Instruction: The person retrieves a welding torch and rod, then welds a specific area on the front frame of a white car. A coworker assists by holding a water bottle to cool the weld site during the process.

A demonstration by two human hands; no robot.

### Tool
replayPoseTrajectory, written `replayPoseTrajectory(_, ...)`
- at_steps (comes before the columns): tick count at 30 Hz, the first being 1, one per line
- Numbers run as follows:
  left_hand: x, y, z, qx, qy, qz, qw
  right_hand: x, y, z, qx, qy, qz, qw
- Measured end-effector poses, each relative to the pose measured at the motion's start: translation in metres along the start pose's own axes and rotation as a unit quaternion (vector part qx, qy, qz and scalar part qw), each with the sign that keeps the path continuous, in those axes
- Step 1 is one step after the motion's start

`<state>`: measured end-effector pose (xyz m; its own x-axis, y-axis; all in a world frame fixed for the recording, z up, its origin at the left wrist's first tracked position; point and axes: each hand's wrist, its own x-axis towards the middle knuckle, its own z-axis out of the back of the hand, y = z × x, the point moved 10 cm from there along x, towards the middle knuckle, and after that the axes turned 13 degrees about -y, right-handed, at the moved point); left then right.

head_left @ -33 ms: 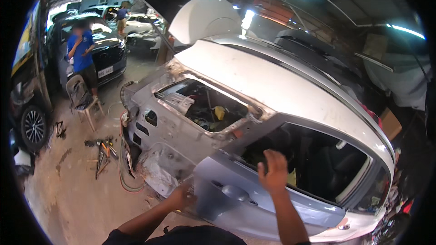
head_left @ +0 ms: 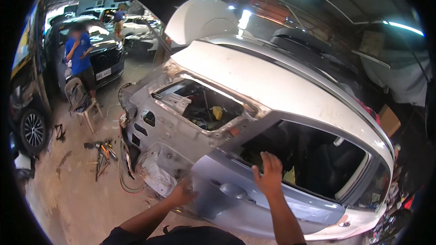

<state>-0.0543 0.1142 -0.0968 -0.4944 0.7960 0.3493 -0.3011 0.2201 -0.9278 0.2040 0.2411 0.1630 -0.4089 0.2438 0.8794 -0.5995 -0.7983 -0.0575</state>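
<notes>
My left hand [head_left: 182,193] is at the rear edge of a blue-grey car door [head_left: 206,190], its fingers apart and reaching toward that edge. Whether it touches the metal is hard to tell. My right hand [head_left: 269,175] is raised with fingers spread, in front of the door's window sill and to the right of the door handle [head_left: 233,191]. Nothing shows in either hand. The door sits in the side of a white-roofed car [head_left: 254,75]. Behind it, the bare grey rear quarter panel [head_left: 170,124] has an open window hole with a yellow object [head_left: 217,112] visible inside.
Several hand tools [head_left: 105,154] lie on the floor at left, close to hoses [head_left: 125,179]. A plastic chair [head_left: 81,104] stands beyond them, beside a person in blue [head_left: 81,54]. A dark car [head_left: 106,59] is parked behind. A wheel [head_left: 34,129] shows at far left.
The whole scene has shifted slightly left in the view. My right hand is a little lower against the door; my left hand stays by its rear edge.
</notes>
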Motion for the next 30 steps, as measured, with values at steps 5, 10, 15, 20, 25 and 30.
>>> replayPoseTrajectory(5,-0.015,0.037,0.012,0.142,-0.12,0.092,0.978,-0.135,-0.035,-0.02,-0.026,0.145,-0.157,0.977)
replayPoseTrajectory(10,0.0,-0.005,0.028,0.033,-0.211,0.002,0.977,-0.128,-0.037,-0.008,-0.018,0.12,-0.192,0.974)
replayPoseTrajectory(15,-0.057,-0.011,0.071,0.138,-0.033,0.094,0.985,-0.141,0.017,0.03,-0.074,0.062,-0.18,0.979)
replayPoseTrajectory(20,-0.153,-0.043,0.093,0.116,0.112,0.061,0.985,-0.157,0.063,0.082,-0.043,0.025,-0.185,0.981)
replayPoseTrajectory(25,-0.245,-0.073,0.108,0.117,0.481,0.09,0.864,-0.195,0.092,0.142,-0.086,0.031,-0.244,0.966)
replayPoseTrajectory(30,-0.276,-0.047,0.217,0.102,0.491,0.141,0.854,-0.239,0.138,0.227,-0.053,-0.035,-0.371,0.926)
